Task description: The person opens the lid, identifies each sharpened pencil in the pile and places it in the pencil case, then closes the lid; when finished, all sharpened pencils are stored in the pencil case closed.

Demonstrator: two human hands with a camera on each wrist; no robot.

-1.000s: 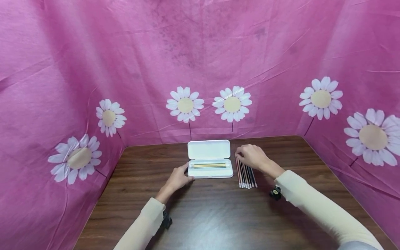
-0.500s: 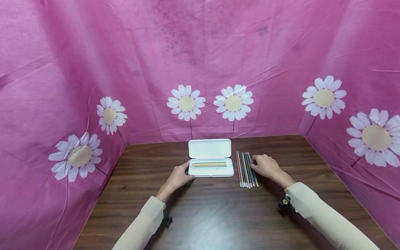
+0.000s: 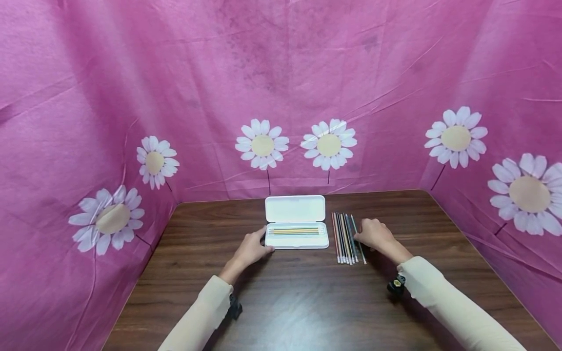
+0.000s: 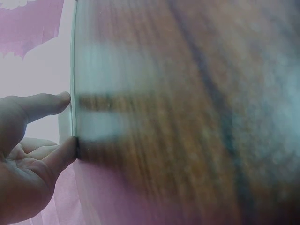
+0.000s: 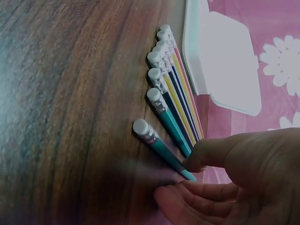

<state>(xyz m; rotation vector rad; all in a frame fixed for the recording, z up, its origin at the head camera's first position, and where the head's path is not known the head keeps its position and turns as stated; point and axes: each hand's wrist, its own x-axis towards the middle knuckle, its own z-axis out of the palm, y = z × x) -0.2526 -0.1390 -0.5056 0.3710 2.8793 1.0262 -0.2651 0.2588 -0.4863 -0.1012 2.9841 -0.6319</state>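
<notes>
A white pencil case [image 3: 296, 242] lies with its lid raised, several yellow and green pencils [image 3: 295, 231] in it. My left hand [image 3: 251, 249] holds the case's left end, thumb at the front corner and fingers along the side. In the left wrist view, thumb and finger meet the case's pale edge [image 4: 72, 70]. Right of the case, several pencils [image 3: 342, 239] lie in a row, eraser ends towards me. My right hand [image 3: 376, 237] pinches a green pencil [image 5: 159, 151] between thumb and fingers, slightly apart from the row. Its far end is hidden by the hand in the right wrist view.
All of this rests on a brown wooden table [image 3: 290, 297]. A pink cloth [image 3: 210, 97] with printed white flowers stands around the back and sides. Each wrist carries a small black camera, one of them [image 3: 396, 285] under the right sleeve.
My right hand has moved from the far ends of the pencil row to its right side. The rightmost green pencil has separated from the row. My left hand stays on the case.
</notes>
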